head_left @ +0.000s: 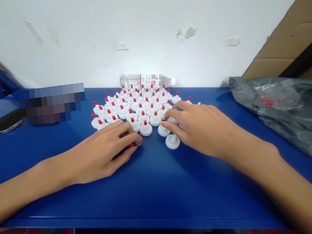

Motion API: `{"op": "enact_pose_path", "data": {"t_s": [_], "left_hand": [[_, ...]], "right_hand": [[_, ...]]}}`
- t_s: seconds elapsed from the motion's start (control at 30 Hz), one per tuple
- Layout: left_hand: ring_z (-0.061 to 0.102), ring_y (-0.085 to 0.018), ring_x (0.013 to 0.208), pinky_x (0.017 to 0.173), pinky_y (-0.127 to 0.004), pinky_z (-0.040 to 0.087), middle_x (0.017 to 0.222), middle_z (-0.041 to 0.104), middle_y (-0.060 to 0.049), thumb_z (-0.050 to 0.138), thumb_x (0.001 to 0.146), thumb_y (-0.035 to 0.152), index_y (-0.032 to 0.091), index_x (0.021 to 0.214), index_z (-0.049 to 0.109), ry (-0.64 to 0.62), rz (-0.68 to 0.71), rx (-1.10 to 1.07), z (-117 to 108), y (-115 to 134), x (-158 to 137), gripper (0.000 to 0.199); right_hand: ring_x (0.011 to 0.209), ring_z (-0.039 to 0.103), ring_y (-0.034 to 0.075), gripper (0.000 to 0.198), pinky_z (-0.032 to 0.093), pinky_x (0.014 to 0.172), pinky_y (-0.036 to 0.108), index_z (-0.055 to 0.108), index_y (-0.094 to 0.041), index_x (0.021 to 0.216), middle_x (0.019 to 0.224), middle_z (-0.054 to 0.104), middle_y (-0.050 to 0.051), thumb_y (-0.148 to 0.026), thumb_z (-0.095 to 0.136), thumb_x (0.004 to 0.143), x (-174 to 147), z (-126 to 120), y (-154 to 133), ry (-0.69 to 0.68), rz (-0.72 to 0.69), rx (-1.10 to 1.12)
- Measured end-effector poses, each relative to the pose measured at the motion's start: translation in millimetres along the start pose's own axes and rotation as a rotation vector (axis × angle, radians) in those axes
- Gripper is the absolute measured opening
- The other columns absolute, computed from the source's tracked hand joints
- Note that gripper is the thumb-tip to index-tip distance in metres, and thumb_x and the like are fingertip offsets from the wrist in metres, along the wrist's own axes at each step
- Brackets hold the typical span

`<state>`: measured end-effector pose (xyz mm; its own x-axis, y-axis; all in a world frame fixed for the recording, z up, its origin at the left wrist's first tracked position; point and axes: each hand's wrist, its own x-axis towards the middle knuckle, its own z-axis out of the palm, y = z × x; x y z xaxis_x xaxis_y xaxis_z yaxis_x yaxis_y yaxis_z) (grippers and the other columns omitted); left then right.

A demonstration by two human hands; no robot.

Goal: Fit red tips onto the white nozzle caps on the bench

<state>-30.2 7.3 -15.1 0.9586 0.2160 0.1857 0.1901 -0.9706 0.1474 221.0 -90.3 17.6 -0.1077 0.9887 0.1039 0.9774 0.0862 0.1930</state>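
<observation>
Many white round lids with spouts stand in a cluster on the blue table point(154, 194), most of them wearing a small red tip, like this lid point(145, 129). My left hand point(105, 150) rests at the front left of the cluster, its fingers curled over small red tips point(131, 145) that show only partly. At the right side is my right hand point(200, 126), thumb and index finger at the edge of a red-tipped white lid point(163, 113). Below those fingers lie white lids without red tips, one of them a bare lid point(172, 142). My right palm hides others.
Behind the cluster a clear plastic bottle point(147, 80) lies on its side by the white wall. A phone point(5, 121) is at the left, beside a blurred-out patch. On the right, a grey plastic bag point(311, 119) carries a clear bag point(281, 96) with red pieces; cardboard point(286, 34) stands behind.
</observation>
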Motion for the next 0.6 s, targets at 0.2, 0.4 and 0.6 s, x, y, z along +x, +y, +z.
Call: {"op": "enact_pose_path", "data": {"t_s": [0.2, 0.4, 0.6], "left_hand": [[0.055, -0.021, 0.089, 0.085, -0.035, 0.044, 0.104, 0.057, -0.008, 0.039, 0.109, 0.026, 0.021, 0.115, 0.060, -0.017, 0.004, 0.046, -1.0, 0.6, 1.1, 0.022], [0.055, -0.021, 0.089, 0.085, -0.035, 0.044, 0.105, 0.057, -0.008, 0.039, 0.109, 0.026, 0.022, 0.116, 0.060, -0.018, 0.014, 0.045, -1.8, 1.2, -0.1, 0.022], [0.055, -0.021, 0.089, 0.085, -0.036, 0.044, 0.104, 0.057, -0.008, 0.039, 0.109, 0.027, 0.022, 0.116, 0.060, -0.020, 0.007, 0.048, -2.1, 1.0, -1.2, 0.023]], "right_hand": [[0.079, 0.069, 0.023, 0.041, 0.032, 0.056, 0.032, 0.068, -0.023, 0.117, 0.115, 0.069, 0.007, -0.046, 0.034, 0.110, -0.5, -0.5, 0.3, -0.006, -0.010, 0.010], [0.077, 0.069, 0.022, 0.039, 0.031, 0.056, 0.033, 0.068, -0.023, 0.115, 0.114, 0.069, 0.007, -0.045, 0.036, 0.110, -1.3, 0.1, 0.7, 0.005, -0.019, 0.010], [0.077, 0.069, 0.021, 0.040, 0.034, 0.057, 0.033, 0.068, -0.024, 0.115, 0.113, 0.069, 0.007, -0.045, 0.035, 0.110, -1.5, 0.6, 0.4, 0.005, -0.016, 0.015]]}}
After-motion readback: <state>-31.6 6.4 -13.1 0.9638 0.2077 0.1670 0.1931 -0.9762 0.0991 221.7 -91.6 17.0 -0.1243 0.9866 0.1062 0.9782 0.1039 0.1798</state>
